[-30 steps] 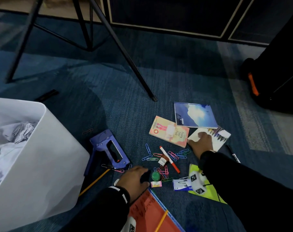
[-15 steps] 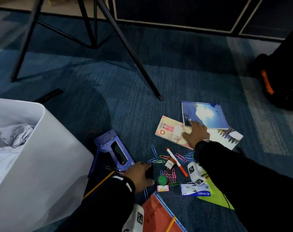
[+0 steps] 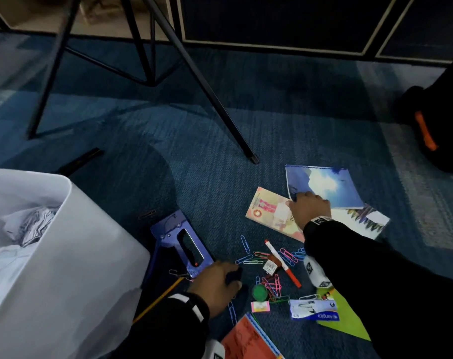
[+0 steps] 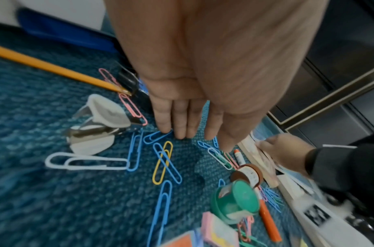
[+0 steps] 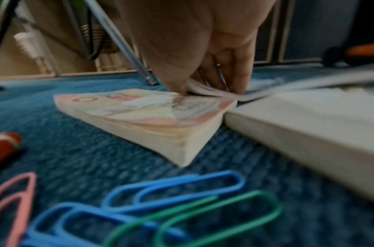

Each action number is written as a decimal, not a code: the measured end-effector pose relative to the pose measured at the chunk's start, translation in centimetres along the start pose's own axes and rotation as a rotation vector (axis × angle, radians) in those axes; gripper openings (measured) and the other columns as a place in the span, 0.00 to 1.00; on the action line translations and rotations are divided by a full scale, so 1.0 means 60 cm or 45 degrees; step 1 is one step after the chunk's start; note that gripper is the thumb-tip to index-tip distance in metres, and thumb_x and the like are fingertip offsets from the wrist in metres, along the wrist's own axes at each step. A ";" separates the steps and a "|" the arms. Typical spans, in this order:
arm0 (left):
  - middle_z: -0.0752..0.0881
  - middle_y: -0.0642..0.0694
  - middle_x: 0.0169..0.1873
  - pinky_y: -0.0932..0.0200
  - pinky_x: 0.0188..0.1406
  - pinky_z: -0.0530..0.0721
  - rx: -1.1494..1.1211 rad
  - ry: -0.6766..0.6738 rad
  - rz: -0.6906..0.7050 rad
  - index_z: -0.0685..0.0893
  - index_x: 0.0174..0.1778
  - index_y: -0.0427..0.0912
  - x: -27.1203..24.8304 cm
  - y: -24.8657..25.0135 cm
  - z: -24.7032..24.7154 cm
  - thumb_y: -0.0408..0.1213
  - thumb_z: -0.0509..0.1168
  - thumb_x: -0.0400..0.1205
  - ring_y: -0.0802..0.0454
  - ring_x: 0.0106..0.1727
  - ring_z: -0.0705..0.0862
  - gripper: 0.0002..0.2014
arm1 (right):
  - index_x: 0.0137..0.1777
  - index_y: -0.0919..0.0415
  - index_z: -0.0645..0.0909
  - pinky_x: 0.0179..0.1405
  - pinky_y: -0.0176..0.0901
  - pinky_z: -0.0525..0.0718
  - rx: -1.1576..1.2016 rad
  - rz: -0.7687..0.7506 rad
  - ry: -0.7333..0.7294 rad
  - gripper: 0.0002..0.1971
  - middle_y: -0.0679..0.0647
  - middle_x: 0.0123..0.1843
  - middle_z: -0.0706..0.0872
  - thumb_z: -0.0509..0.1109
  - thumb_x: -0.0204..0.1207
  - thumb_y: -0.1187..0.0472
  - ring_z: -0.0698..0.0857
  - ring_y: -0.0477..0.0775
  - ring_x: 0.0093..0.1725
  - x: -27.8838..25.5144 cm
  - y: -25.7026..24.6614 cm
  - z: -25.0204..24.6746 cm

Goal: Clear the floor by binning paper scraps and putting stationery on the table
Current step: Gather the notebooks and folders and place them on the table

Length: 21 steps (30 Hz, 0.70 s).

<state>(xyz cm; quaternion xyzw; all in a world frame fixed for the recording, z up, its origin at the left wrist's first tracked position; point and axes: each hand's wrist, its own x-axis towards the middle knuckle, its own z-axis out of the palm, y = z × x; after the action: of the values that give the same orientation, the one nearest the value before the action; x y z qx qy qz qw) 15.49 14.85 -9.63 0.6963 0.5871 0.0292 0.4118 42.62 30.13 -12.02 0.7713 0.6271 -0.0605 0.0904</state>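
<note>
Blue notebook (image 3: 324,186) lies on the carpet beside the pink book (image 3: 270,216). Thin, floppy, light: take it at the near corner, thumb under. Your right hand (image 3: 309,211) pinches that corner. Left hand (image 3: 215,285): fingers straight on loose paper clips (image 4: 163,160), holding nothing.

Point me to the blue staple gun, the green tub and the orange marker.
blue staple gun (image 3: 180,242), head view, on its handle frame.
green tub (image 4: 237,203), left wrist view, on its green lid.
orange marker (image 3: 285,265), head view, mid-barrel.
</note>
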 end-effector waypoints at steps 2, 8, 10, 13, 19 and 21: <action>0.81 0.51 0.68 0.65 0.65 0.75 -0.068 0.013 -0.036 0.79 0.72 0.50 0.000 -0.002 0.002 0.47 0.65 0.82 0.55 0.67 0.80 0.21 | 0.64 0.64 0.77 0.57 0.57 0.84 -0.095 -0.099 -0.041 0.15 0.62 0.60 0.87 0.56 0.83 0.60 0.85 0.66 0.60 -0.003 -0.002 -0.015; 0.84 0.54 0.63 0.65 0.62 0.77 -0.358 0.057 -0.146 0.81 0.68 0.47 -0.005 0.024 -0.026 0.46 0.66 0.83 0.57 0.63 0.82 0.18 | 0.64 0.64 0.72 0.52 0.55 0.83 -0.123 -0.251 -0.141 0.13 0.62 0.59 0.87 0.55 0.82 0.66 0.87 0.65 0.58 -0.072 -0.003 -0.069; 0.85 0.52 0.63 0.65 0.62 0.77 -0.547 0.085 -0.205 0.81 0.67 0.44 -0.005 0.038 -0.045 0.48 0.66 0.83 0.57 0.61 0.83 0.19 | 0.64 0.61 0.72 0.50 0.54 0.84 -0.040 -0.289 -0.117 0.13 0.60 0.58 0.87 0.56 0.81 0.63 0.87 0.63 0.57 -0.108 -0.012 -0.080; 0.86 0.52 0.59 0.59 0.61 0.78 -0.625 0.147 -0.267 0.81 0.64 0.46 -0.001 0.071 -0.095 0.55 0.63 0.83 0.55 0.59 0.84 0.20 | 0.67 0.58 0.72 0.49 0.50 0.81 0.077 -0.318 -0.091 0.14 0.57 0.61 0.86 0.55 0.83 0.58 0.85 0.61 0.60 -0.149 -0.031 -0.125; 0.85 0.47 0.45 0.44 0.59 0.84 -0.958 0.189 -0.330 0.78 0.42 0.52 -0.005 0.150 -0.198 0.66 0.56 0.81 0.45 0.50 0.86 0.20 | 0.62 0.55 0.74 0.42 0.50 0.80 0.310 -0.341 0.063 0.13 0.58 0.49 0.87 0.54 0.83 0.54 0.86 0.64 0.47 -0.183 -0.052 -0.251; 0.83 0.44 0.44 0.43 0.53 0.84 -1.155 0.212 -0.402 0.77 0.40 0.51 -0.013 0.179 -0.235 0.67 0.54 0.81 0.43 0.49 0.85 0.22 | 0.57 0.55 0.77 0.39 0.49 0.80 0.404 -0.378 0.119 0.10 0.58 0.44 0.86 0.56 0.82 0.56 0.86 0.65 0.44 -0.194 -0.053 -0.292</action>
<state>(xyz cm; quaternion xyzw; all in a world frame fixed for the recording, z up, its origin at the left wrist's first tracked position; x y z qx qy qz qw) 16.38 22.08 6.54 0.3444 0.6445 0.2750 0.6247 36.78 23.37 7.27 0.6769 0.7200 -0.1353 -0.0712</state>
